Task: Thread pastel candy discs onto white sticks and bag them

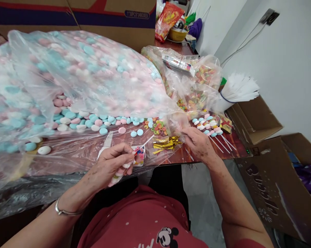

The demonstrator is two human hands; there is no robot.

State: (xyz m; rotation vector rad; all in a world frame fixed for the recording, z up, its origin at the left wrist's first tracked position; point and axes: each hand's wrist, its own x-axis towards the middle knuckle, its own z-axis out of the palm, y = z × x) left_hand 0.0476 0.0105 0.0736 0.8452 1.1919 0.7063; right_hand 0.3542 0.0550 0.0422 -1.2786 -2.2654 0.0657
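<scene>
My left hand (119, 159) is closed round a candy skewer (116, 179), a row of pastel marshmallow-like candies. Its white stick (147, 141) points up to the right. A small printed card or packet (140, 156) lies just beyond my fingers. My right hand (198, 143) is at the table's front, fingers curled in at the edge of clear plastic; what they pinch, if anything, is hidden. Left of it lies a bunch of gold twist ties (168, 143). Colourful ring candies (157, 126) sit behind the ties. Finished-looking candy skewers (208, 124) lie to the right.
A huge clear bag of pink, blue and white candies (93, 72) spills onto the table. Behind it stands a cardboard box (114, 34). Bagged ring candies (196, 98) and a tub of white sticks (226, 100) are at the right. An open carton (269, 186) stands beside the table.
</scene>
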